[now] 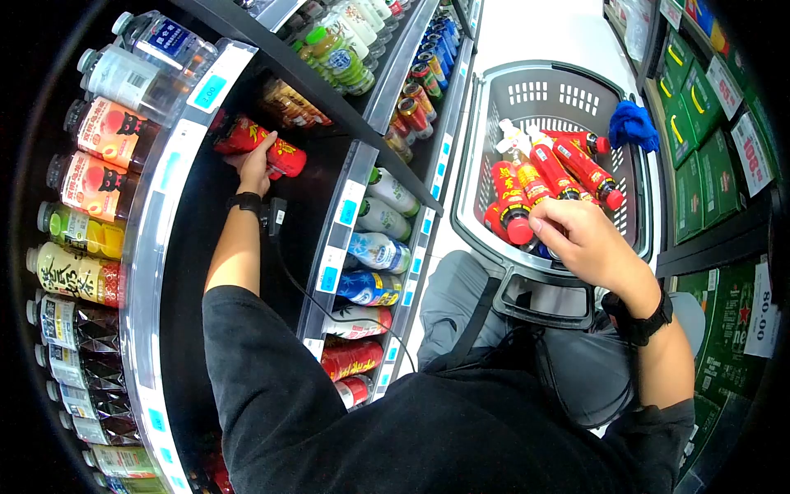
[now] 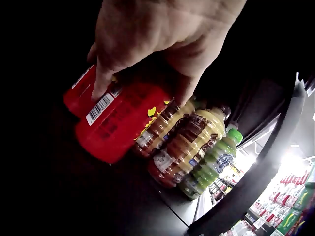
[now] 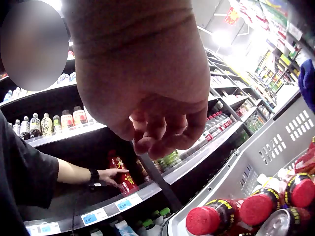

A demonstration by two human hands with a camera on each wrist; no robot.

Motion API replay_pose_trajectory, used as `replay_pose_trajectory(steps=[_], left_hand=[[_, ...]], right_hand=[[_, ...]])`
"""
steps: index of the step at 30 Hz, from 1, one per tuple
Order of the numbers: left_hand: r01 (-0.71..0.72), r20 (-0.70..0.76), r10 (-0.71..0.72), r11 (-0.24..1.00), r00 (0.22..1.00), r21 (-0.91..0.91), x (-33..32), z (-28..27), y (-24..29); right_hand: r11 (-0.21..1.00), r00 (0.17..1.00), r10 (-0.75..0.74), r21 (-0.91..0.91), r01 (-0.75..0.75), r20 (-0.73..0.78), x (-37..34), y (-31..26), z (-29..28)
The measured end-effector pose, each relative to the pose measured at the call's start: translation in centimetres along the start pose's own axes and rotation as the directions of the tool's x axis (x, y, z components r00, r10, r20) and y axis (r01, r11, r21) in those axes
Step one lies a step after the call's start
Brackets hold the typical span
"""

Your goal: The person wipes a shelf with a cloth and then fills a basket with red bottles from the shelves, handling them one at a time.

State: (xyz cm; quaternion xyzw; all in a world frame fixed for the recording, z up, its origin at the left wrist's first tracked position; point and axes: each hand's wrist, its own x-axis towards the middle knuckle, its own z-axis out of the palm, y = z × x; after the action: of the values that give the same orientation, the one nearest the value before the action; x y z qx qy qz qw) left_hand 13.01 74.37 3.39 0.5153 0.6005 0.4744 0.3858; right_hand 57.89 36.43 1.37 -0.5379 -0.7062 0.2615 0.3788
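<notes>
Inside the dark shelf bay, my left hand point(image 1: 253, 169) grips a red bottle point(image 1: 286, 159) with yellow lettering, thumb on one side and fingers on the other. In the left wrist view this bottle point(image 2: 118, 130) lies tilted, its barcode label by the fingers, with another red bottle point(image 2: 81, 93) right beside it. My right hand point(image 1: 583, 243) hovers over the near side of the shopping basket point(image 1: 485, 123), fingers loosely curled and nothing in them. Below it lie several red bottles point(image 1: 553, 171) with red caps. A can point(image 3: 276, 225) shows among them in the right wrist view.
Brown-and-cream bottles point(image 2: 189, 145) stand beside the red ones on the shelf. Drink bottles point(image 1: 78, 272) line the upper shelf, and more bottles point(image 1: 374, 251) fill a lower one. A blue cloth point(image 1: 632, 126) hangs on the basket rim. Green boxes point(image 1: 704, 123) are stacked at right.
</notes>
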Motion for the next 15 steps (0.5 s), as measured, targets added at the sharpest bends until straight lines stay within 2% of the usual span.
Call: replay_pose_trajectory(steps=[5, 9, 10, 11, 12, 13, 14, 15], left_hand=[[-0.025, 0.017, 0.025, 1.000, 1.000, -0.019, -0.3, -0.3, 0.4], [0.017, 0.000, -0.017, 0.998, 1.000, -0.060, -1.1, -0.4, 1.6], [-0.002, 0.050, 0.009, 0.990, 0.999, -0.142, -0.9, -0.8, 1.2], [-0.004, 0.116, 0.031, 0.975, 0.993, -0.224, -0.6, -0.6, 0.5], [-0.070, 0.070, 0.085, 0.978, 0.994, -0.195, -0.6, -0.5, 0.1], [-0.136, 0.031, 0.143, 0.977, 0.989, -0.166, -1.2, -0.3, 0.2], [-0.153, -0.061, 0.145, 0.974, 0.988, -0.167, -2.3, 0.4, 0.4], [-0.094, -0.049, 0.086, 0.975, 0.995, -0.201, -2.7, -0.3, 0.4]], right_hand=[[0.999, 1.000, 0.003, -0.040, -0.003, 0.004, -0.1, 0.1, -0.2], [0.997, 0.998, -0.042, -0.069, 0.040, -0.039, 0.1, 1.3, 0.0], [0.994, 0.997, -0.052, -0.094, 0.047, -0.058, 0.0, 1.9, -0.1], [0.986, 0.999, 0.016, -0.166, -0.021, -0.032, 0.3, 2.5, -0.7], [0.985, 0.997, 0.011, -0.173, -0.024, -0.077, 0.5, 3.5, -1.1], [0.969, 0.982, 0.185, -0.157, -0.188, -0.033, 0.7, 2.1, -2.8], [0.954, 0.983, 0.170, -0.239, -0.180, -0.064, 0.7, 4.1, -3.5], [0.893, 0.947, 0.299, -0.314, -0.321, -0.117, 0.6, 3.9, -4.5]])
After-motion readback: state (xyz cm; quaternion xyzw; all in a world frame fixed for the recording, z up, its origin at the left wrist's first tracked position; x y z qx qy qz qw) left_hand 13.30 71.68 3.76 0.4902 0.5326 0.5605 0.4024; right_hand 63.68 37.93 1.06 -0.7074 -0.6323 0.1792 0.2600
